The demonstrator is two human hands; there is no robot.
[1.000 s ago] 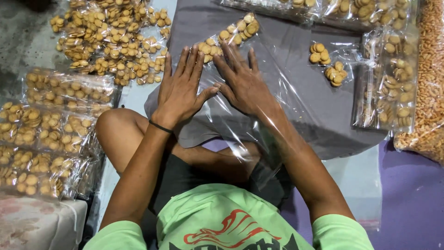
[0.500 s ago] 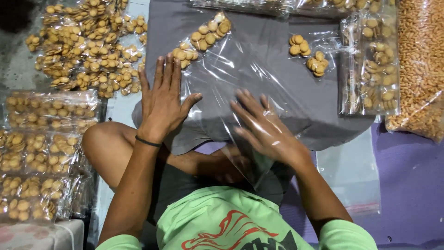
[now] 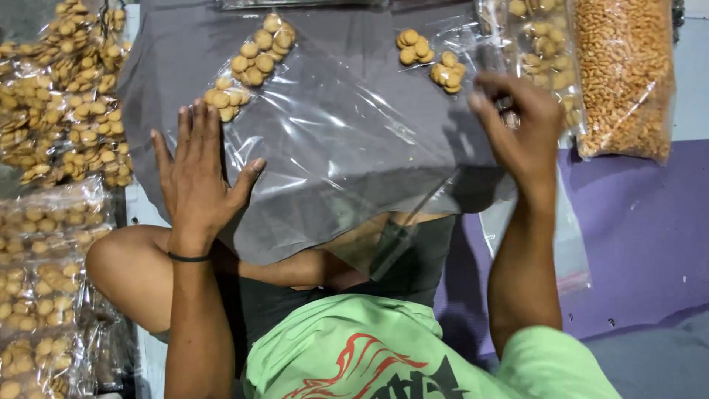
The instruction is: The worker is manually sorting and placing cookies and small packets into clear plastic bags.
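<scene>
We are pressing our left hand [image 3: 196, 177] flat on the grey cloth [image 3: 177, 66], fingers spread and palm down, at the left edge of a large clear plastic bag [image 3: 347, 148] — empty, glossy, lying slantwise across the cloth over our lap. Our right hand [image 3: 521, 125] is lifting at the bag's right side, fingers curled together; we cannot tell whether they are pinching the film.

Small round biscuits are sitting in two clusters on the cloth: one string [image 3: 251, 66] just above the left hand, one pair of clumps [image 3: 432, 59] near the top centre.

To the right, a clear packet of biscuits [image 3: 543, 44] is standing beside a tall clear sack of orange-brown grains [image 3: 624, 74] — both resting at the edge of the purple mat [image 3: 650, 244]. Along the left edge, a heap of filled biscuit packets [image 3: 59, 96] is piling up, with more flat packets [image 3: 37, 295] below it. A black band [image 3: 188, 257] is circling our left wrist.
</scene>
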